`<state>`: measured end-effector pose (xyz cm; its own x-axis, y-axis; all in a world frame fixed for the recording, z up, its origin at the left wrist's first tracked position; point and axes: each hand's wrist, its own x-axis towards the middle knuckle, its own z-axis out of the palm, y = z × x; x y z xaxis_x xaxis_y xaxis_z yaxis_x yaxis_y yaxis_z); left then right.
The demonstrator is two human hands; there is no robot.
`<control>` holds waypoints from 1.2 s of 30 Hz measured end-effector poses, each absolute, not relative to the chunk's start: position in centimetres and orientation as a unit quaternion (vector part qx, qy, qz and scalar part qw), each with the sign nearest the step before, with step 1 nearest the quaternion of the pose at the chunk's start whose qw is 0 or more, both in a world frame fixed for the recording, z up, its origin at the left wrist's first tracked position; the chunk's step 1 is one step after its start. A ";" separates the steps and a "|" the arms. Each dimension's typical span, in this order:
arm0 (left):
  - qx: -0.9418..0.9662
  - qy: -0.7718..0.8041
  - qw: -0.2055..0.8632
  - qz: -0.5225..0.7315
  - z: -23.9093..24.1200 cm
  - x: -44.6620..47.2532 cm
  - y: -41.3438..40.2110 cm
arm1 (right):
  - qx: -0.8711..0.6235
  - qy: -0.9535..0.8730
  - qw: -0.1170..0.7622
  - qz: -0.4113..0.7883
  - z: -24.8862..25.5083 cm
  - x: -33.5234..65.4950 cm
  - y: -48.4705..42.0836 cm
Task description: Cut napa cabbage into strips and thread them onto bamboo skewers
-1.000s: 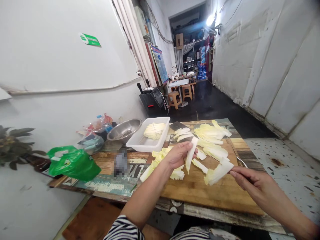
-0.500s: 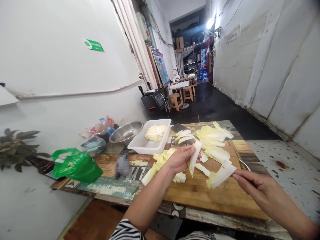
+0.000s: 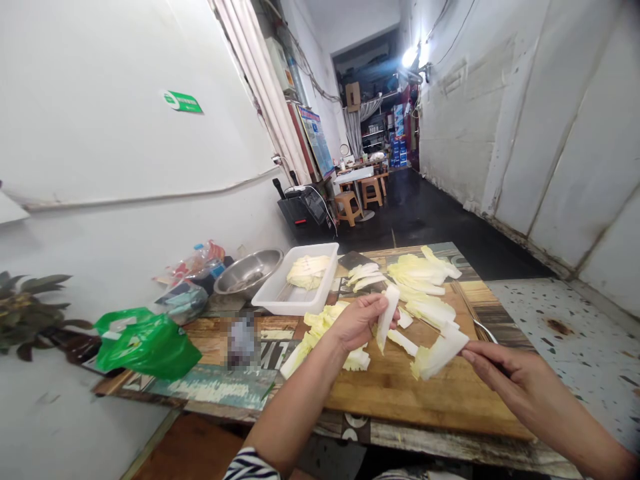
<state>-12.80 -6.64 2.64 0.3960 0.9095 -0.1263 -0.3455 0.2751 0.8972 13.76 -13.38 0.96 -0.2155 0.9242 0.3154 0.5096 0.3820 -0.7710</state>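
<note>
A pale strip of napa cabbage (image 3: 389, 315) stands up between the thumb and fingers of my left hand (image 3: 364, 320), over the wooden cutting board (image 3: 400, 397). My right hand (image 3: 500, 367) pinches the white end of a napa cabbage leaf piece (image 3: 439, 353), its yellow frilled edge pointing left. Whether a thin stick lies inside that pinch I cannot make out. Larger cabbage leaves (image 3: 420, 272) spread across the back of the board. More yellow leaf pieces (image 3: 320, 327) lie around my left wrist, partly hidden by it.
Behind the board stands a white plastic tub (image 3: 273, 303) with folded cabbage inside, beside a steel bowl (image 3: 250, 270). A green plastic bag (image 3: 150, 347) sits at left. Thin bamboo skewers (image 3: 465, 303) lie at the board's right edge, near a curved metal handle (image 3: 485, 330).
The view has shifted slightly. Both hands keep their grips on the cabbage pieces, with hardly any movement over the board.
</note>
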 end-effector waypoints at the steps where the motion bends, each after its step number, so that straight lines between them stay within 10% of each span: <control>1: 0.425 0.340 0.718 0.434 2.6 -12.8 -6.6 | -0.489 -0.734 0.389 0.267 1.0 13.8 -13.4; 36: 0.499 0.376 0.677 0.388 4.1 -11.0 -6.9 | -0.515 -0.655 0.378 0.403 4.0 13.4 -13.8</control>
